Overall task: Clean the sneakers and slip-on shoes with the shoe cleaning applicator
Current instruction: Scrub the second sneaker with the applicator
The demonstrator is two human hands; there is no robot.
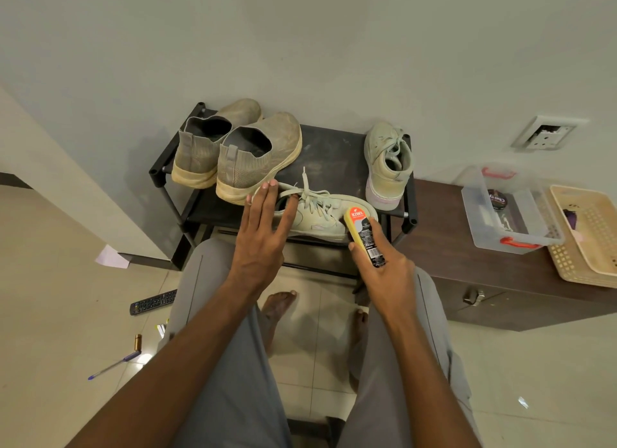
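Observation:
A pale green laced sneaker point(320, 217) lies on its side at the front edge of the black shoe rack point(334, 153). My left hand point(263, 230) rests on its heel end with straight fingers. My right hand point(384, 274) grips the shoe cleaning applicator point(365, 235), a yellow and orange bottle, whose tip touches the sneaker's toe. The second sneaker point(387, 163) stands at the rack's right end. Two grey-brown knit slip-on shoes point(257, 157) point(207, 140) sit at the rack's left, heels toward me.
A brown cabinet point(467, 280) to the right carries a clear plastic box point(507, 210) with red latches and a beige basket point(587, 234). A remote point(153, 302), a pen point(113, 366) and a battery point(137, 342) lie on the tiled floor at left. My knees are below the rack.

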